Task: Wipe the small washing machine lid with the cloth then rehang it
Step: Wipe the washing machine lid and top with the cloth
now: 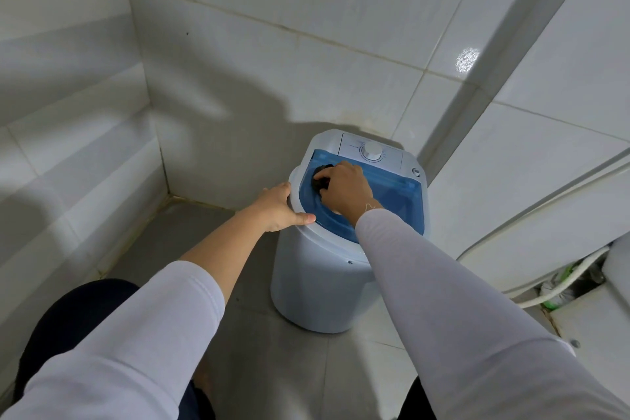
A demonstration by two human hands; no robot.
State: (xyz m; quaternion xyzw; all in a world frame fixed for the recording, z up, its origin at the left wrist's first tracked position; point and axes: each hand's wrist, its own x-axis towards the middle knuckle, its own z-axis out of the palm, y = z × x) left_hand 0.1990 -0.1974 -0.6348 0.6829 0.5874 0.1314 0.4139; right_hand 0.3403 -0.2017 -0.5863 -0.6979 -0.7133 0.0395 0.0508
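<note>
Washing machine [327, 269], small, white and round, stood on the grey tiled floor [266, 365] near the far corner of white tiled walls [272, 44]. Its blue translucent lid [388, 194] lay flat and closed on top, with 1 white dial [372, 150] on the panel at the far edge; the printing around that dial was too small to read. The right hand [346, 188] pressed a dark cloth [320, 177] against the lid's left part, its grip curled tight around the wad. The left hand [278, 206] rested on the machine's near-left rim, fingers straight and thumb along the edge. White hoses [566, 286] ran along the right wall.
</note>
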